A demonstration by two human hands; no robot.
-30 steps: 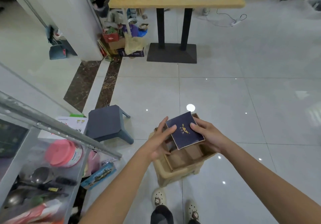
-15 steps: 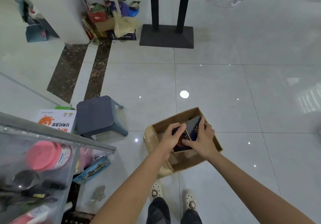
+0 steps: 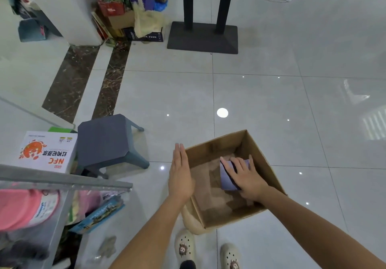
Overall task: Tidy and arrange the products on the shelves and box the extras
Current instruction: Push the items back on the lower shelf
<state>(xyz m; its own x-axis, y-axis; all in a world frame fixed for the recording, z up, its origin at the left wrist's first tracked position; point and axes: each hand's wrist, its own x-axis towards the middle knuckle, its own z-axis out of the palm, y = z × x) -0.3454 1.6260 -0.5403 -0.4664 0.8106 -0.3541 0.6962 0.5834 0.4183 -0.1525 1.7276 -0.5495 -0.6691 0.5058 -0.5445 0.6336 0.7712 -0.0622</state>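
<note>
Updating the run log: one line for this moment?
right hand: pressing dark booklet into cardboard box | left hand: open, empty, outside box

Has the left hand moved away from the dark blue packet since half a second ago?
Yes. The left hand left the packet and now sits open outside the cardboard box's left wall.

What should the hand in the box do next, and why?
Probably let go and lift out. The right hand lies flat on the dark blue packet, which already sits low inside the cardboard box. The left hand is open and empty beside the box's wall.
</note>
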